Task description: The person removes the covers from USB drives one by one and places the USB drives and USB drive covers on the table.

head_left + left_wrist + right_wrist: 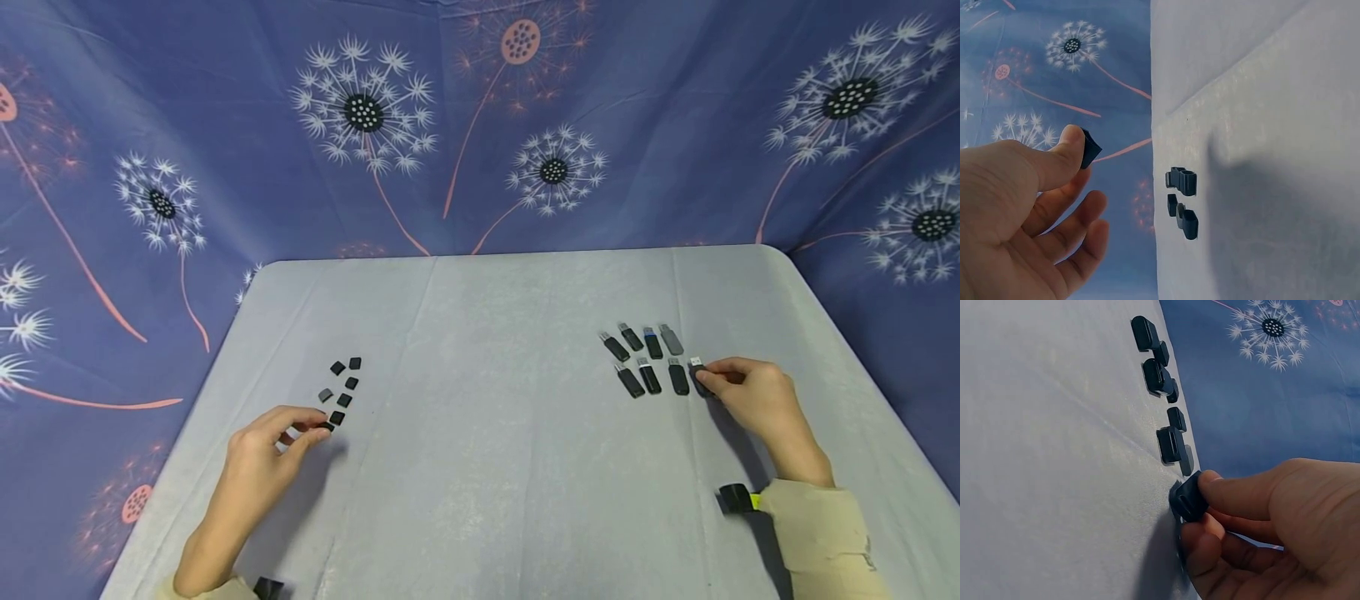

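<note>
Between thumb and fingertips my left hand (266, 454) pinches a small black USB cap (1090, 150), plain in the left wrist view. Just beyond it on the table lie several more caps (344, 400), mostly black, one grey. On the other side, my right hand (765, 408) pinches a black USB flash drive (1190, 497) at the right end of the near row. In the head view its bare metal plug (696, 362) points away from me. The other uncapped flash drives (678, 377) lie to its left in two rows, one of them grey (671, 339).
A pale cloth covers the table (480, 467). Behind it and at the sides hangs a blue curtain (480, 125) with dandelion prints. A black wrist device (735, 498) on a yellow band sits by the right sleeve (813, 533).
</note>
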The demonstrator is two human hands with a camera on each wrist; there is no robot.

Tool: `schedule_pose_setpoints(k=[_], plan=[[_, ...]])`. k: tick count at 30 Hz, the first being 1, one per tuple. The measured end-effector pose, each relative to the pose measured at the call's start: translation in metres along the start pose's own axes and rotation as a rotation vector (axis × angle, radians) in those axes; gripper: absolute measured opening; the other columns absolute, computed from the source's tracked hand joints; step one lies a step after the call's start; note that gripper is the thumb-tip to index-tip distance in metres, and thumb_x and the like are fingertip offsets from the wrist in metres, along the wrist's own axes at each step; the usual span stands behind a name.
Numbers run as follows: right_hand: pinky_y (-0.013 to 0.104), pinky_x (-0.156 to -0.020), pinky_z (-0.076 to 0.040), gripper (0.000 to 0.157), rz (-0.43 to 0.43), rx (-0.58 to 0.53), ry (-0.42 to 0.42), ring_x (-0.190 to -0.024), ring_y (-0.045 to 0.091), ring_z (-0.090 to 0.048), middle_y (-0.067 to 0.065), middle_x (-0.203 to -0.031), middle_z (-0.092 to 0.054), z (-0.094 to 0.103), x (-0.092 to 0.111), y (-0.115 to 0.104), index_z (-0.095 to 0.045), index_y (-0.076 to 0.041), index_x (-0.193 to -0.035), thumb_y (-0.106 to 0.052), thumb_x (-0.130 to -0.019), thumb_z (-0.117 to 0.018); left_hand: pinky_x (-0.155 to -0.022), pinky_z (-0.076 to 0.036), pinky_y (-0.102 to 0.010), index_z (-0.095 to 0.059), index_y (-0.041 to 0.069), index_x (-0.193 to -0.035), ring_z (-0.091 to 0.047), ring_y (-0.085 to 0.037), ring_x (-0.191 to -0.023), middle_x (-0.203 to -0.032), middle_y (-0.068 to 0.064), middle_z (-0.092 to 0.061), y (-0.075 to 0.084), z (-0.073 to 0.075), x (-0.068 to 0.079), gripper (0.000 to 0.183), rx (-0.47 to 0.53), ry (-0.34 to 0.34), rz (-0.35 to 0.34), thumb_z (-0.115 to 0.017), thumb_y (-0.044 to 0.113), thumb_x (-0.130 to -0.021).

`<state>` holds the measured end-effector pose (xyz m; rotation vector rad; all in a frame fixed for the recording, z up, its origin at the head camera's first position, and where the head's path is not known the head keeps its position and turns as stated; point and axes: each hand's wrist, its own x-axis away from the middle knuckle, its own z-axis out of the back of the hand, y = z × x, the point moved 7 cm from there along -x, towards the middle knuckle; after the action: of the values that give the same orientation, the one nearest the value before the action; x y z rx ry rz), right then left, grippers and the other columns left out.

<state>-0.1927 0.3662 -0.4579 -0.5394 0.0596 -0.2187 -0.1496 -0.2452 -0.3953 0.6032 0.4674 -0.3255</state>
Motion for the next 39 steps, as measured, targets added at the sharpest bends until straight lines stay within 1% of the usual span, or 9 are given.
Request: schedule_pose_setpoints(k=[2, 8, 13, 20, 25, 29, 33, 35, 39], plan=[[0.03, -0.061, -0.048, 0.036, -0.004, 0.003, -0.004, -0.087, 0.039, -0.068, 0.026, -0.1, -0.074, 0.0, 0.0, 0.001, -0.074, 0.005, -0.109, -0.03, -0.098, -0.072, -0.068, -0.049, -0.011, -0.079, 0.015, -0.094, -0.064, -0.004, -0.075, -0.085, 0.005, -0.074, 0.0, 0.001, 0.0, 0.032, 0.001, 0.007, -0.003, -0.092, -0.002, -0.069], [0.031, -0.061, -0.047, 0.038, -0.018, 0.017, -0.014, -0.088, 0.041, -0.068, 0.027, -0.1, -0.073, 0.0, 0.0, 0.002, -0.074, 0.006, -0.108, -0.031, -0.098, -0.071, -0.066, -0.049, -0.011, -0.079, 0.015, -0.093, -0.061, 0.003, -0.076, -0.084, 0.003, -0.074, 0.002, 0.006, -0.002, 0.033, 0.017, 0.032, -0.012, -0.091, -0.003, -0.069], [0.031, -0.061, -0.047, 0.033, -0.005, 0.029, 0.016, -0.086, 0.041, -0.069, 0.026, -0.096, -0.074, 0.0, 0.0, 0.001, -0.075, 0.006, -0.104, -0.026, -0.097, -0.072, -0.064, -0.048, -0.011, -0.079, 0.012, -0.092, -0.058, 0.008, -0.076, -0.084, 0.003, -0.074, 0.002, 0.007, -0.004, 0.029, 0.016, 0.032, 0.001, -0.091, -0.003, -0.071], [0.032, -0.061, -0.046, 0.03, -0.015, 0.031, 0.032, -0.086, 0.043, -0.068, 0.025, -0.093, -0.075, 0.0, 0.003, 0.002, -0.075, 0.006, -0.101, -0.024, -0.097, -0.072, -0.066, -0.046, -0.01, -0.079, 0.011, -0.092, -0.057, 0.011, -0.077, -0.086, -0.002, -0.077, 0.003, 0.013, -0.01, 0.029, 0.056, 0.107, 0.016, -0.09, -0.006, -0.07], [0.038, -0.064, -0.048, 0.028, -0.011, 0.04, 0.047, -0.085, 0.042, -0.068, 0.024, -0.093, -0.075, 0.0, 0.008, 0.0, -0.075, 0.004, -0.101, -0.023, -0.097, -0.07, -0.069, -0.047, -0.008, -0.08, 0.01, -0.092, -0.059, 0.014, -0.081, -0.087, -0.003, -0.077, 0.002, 0.013, -0.012, 0.028, 0.075, 0.12, 0.036, -0.09, -0.005, -0.071], [0.041, -0.065, -0.048, 0.029, -0.039, 0.033, 0.057, -0.087, 0.042, -0.067, 0.025, -0.096, -0.074, 0.003, 0.012, -0.002, -0.074, 0.005, -0.105, -0.023, -0.099, -0.066, -0.068, -0.047, -0.007, -0.08, 0.009, -0.092, -0.058, 0.016, -0.081, -0.088, -0.004, -0.078, -0.002, 0.012, -0.013, 0.027, 0.073, 0.116, 0.058, -0.09, -0.005, -0.072], [0.04, -0.065, -0.048, 0.033, -0.062, 0.025, 0.069, -0.086, 0.041, -0.067, 0.024, -0.097, -0.074, 0.01, 0.016, -0.006, -0.073, 0.005, -0.108, -0.026, -0.102, -0.061, -0.068, -0.047, -0.007, -0.08, 0.008, -0.093, -0.056, 0.018, -0.08, -0.089, -0.005, -0.078, -0.007, 0.011, -0.013, 0.026, 0.058, 0.117, 0.071, -0.09, -0.004, -0.072], [0.038, -0.064, -0.048, 0.034, -0.04, 0.022, 0.091, -0.083, 0.037, -0.068, 0.023, -0.097, -0.075, 0.016, 0.018, -0.012, -0.073, 0.004, -0.109, -0.027, -0.101, -0.062, -0.068, -0.046, -0.007, -0.08, 0.008, -0.093, -0.055, 0.018, -0.08, -0.089, -0.004, -0.078, -0.009, 0.01, -0.013, 0.025, 0.042, 0.108, 0.077, -0.09, -0.003, -0.073], [0.026, -0.059, -0.046, 0.03, 0.028, 0.014, 0.154, -0.076, 0.025, -0.068, 0.022, -0.095, -0.076, 0.028, 0.023, -0.027, -0.075, 0.002, -0.108, -0.025, -0.099, -0.065, -0.067, -0.046, -0.007, -0.08, 0.008, -0.093, -0.055, 0.019, -0.08, -0.089, -0.004, -0.078, -0.016, 0.008, -0.013, 0.024, 0.014, 0.086, 0.085, -0.09, -0.002, -0.074]])
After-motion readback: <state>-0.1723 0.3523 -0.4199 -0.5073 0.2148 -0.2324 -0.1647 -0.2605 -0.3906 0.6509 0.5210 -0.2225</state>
